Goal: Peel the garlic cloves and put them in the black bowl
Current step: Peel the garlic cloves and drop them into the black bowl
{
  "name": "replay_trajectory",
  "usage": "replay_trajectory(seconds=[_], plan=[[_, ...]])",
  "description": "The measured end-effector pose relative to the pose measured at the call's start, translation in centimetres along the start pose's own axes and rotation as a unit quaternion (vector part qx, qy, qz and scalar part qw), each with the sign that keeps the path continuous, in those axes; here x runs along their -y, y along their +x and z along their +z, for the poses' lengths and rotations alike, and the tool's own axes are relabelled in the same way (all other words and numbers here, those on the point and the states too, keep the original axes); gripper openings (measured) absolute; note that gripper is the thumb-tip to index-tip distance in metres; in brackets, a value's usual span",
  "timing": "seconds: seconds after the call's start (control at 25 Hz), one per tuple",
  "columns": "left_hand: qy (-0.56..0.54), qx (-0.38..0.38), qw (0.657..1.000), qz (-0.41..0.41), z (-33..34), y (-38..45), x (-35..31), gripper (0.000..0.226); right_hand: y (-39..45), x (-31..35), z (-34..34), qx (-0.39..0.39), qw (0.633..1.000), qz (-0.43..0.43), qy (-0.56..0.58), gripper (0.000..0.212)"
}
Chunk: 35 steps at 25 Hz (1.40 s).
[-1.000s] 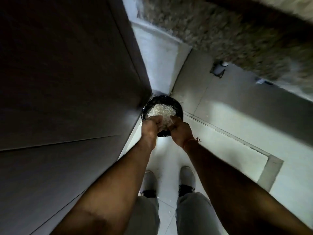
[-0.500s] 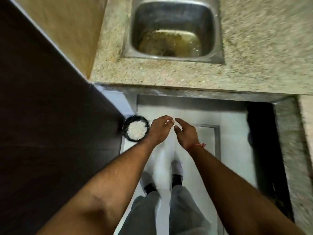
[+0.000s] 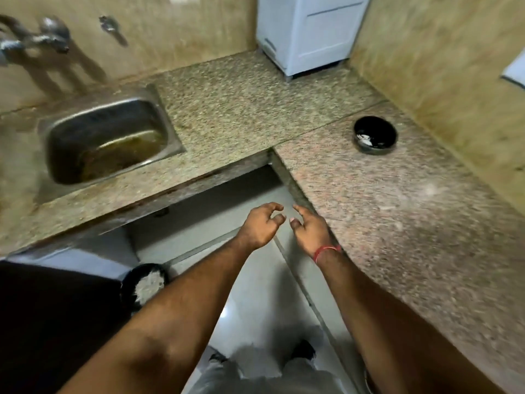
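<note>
A black bowl (image 3: 375, 134) stands on the right granite counter near the wall, with a few pale pieces inside that look like garlic cloves. A second black container (image 3: 145, 288) full of white papery scraps sits on the floor at lower left. My left hand (image 3: 262, 224) and my right hand (image 3: 308, 227) hover side by side in mid-air by the counter's inner corner, fingers loosely curled, nothing in either. Both hands are well short of the black bowl.
A steel sink (image 3: 105, 140) with murky water is set in the left counter (image 3: 227, 109), with a tap (image 3: 42, 38) on the wall above. A white appliance (image 3: 309, 32) stands at the back. A dark cabinet (image 3: 56, 322) is at lower left.
My hands have lifted away from the floor container of peels and come up empty to counter height. The view has swung up and right, bringing the counter and the black bowl into sight.
</note>
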<state>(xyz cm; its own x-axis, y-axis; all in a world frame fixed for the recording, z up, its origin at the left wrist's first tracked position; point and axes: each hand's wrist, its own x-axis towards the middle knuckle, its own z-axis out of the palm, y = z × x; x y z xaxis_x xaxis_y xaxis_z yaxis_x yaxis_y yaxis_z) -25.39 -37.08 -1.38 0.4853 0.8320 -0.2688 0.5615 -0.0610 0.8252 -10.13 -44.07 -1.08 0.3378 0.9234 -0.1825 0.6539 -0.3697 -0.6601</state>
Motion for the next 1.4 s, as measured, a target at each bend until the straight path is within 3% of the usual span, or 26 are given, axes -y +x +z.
replay_trajectory(seconds=[0.24,0.52,0.72,0.88,0.96,1.16,1.32,1.4], plan=[[0.058,0.091,0.993,0.046,13.3,3.7,-11.1,0.029,-0.7,-12.6,-11.5,-0.037,0.996,0.077,0.000,0.048],[0.163,0.190,0.961,0.115,23.2,7.7,-15.6,0.069,-0.2,-22.7,-17.6,-0.077,0.981,0.177,-0.008,0.051],[0.220,0.199,0.953,0.070,24.4,11.4,-16.1,0.056,2.1,-24.9,-18.0,-0.091,0.972,0.215,-0.034,0.041],[0.264,0.220,0.936,0.070,24.5,15.0,-15.9,0.072,4.1,-25.0,-18.2,-0.061,0.963,0.253,-0.072,0.017],[0.285,0.216,0.931,0.067,24.4,16.8,-16.5,0.069,5.3,-25.1,-18.4,-0.057,0.961,0.250,-0.108,0.018],[0.313,0.185,0.929,0.076,24.5,21.2,-15.4,0.052,8.0,-25.6,-19.0,0.032,0.963,0.206,-0.173,0.010],[0.314,0.167,0.932,0.067,23.8,24.7,-14.6,0.046,11.7,-25.3,-20.2,-0.028,0.981,0.171,-0.088,0.023],[0.337,0.152,0.928,0.048,22.9,26.2,-14.9,0.054,14.6,-24.0,-21.1,-0.083,0.986,0.144,-0.020,0.017]])
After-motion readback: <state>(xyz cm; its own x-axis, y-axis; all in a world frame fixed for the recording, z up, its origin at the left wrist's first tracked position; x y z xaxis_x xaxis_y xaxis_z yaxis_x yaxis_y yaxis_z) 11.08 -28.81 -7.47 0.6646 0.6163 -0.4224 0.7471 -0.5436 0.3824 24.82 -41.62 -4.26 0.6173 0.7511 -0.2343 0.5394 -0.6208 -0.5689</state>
